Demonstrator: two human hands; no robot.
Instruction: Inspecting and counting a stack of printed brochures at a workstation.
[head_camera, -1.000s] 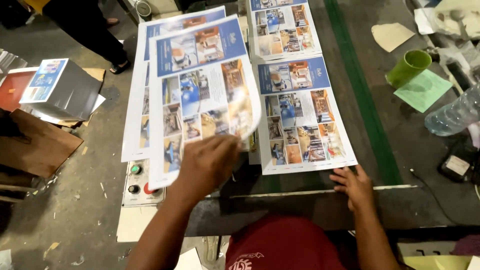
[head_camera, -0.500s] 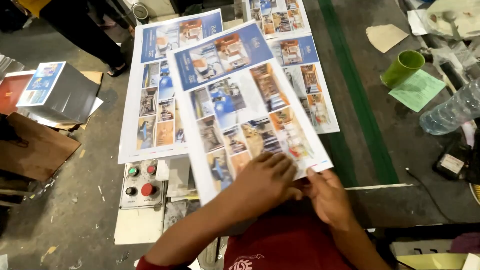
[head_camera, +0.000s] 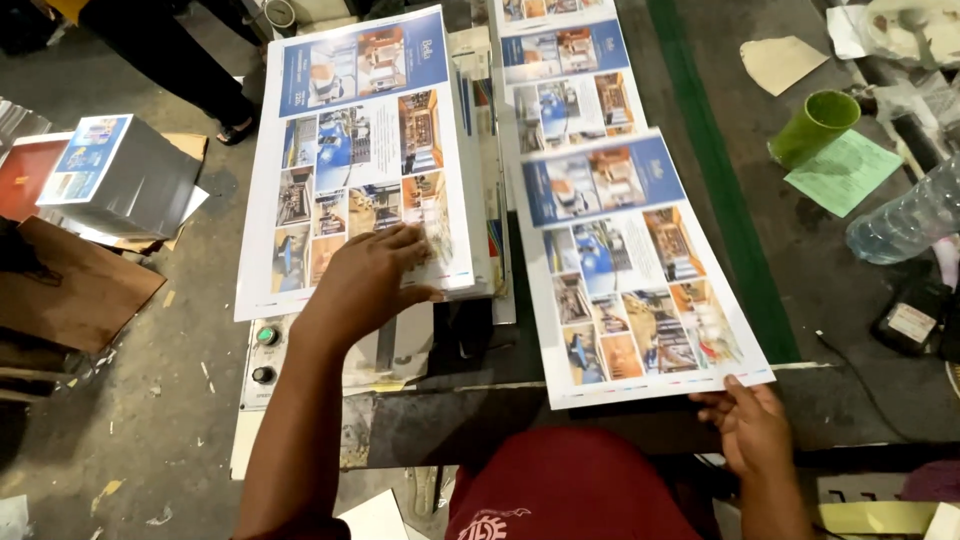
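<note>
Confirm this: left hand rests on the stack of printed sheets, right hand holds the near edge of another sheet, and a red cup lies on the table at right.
Wrong on one point: the head view shows the cup is green, not red. The rest stands.

Dusty grey concrete floor (head_camera: 120, 420), dark worktable (head_camera: 800, 260) with green stripe (head_camera: 715, 180)
</note>
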